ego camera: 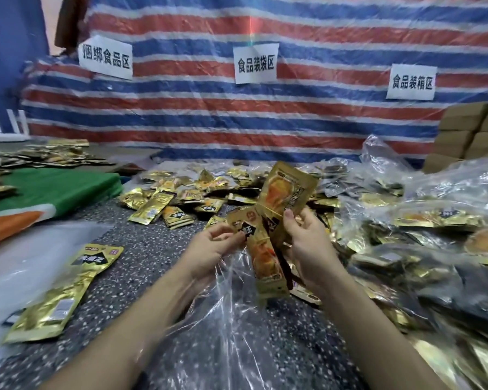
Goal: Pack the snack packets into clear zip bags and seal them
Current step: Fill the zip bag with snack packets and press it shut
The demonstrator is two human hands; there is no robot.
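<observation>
Our left hand (214, 246) has its fingers curled, thumb and fingertips pinching the top corner of the lower packet (265, 257). We cannot tell whether it also catches the mouth of the clear zip bag (231, 327). Our right hand (307, 243) has thumb and fingers wrapped round the bottom end of the upright packet (286, 190), with more dark and gold packets seemingly bunched in the same grip; we cannot count them. Both packets are in the air over the table (141, 249), above the bag, which lies crumpled and slack under our forearms; where its opening sits is unclear. Risks as we judge them: the bag mouth is not visibly held open, so a packet could slide down the outside of the film, not in. The fanned bundle in the right hand looks loosely stacked and could shed one. Stiff foil corners could snag or crease the thin plastic, and a packet edge left across the zip track would stop it sealing. For room, bare speckled table shows to the near left, between the bag and the single flat packet (68, 288). The loose packet pile (181, 192) crowds just ahead. Filled bags (434, 218) heap close on the right, nearly touching the right wrist, so swinging that way would knock them. The green cloth (57, 184) and cardboard boxes (468, 130) sit well apart.
</observation>
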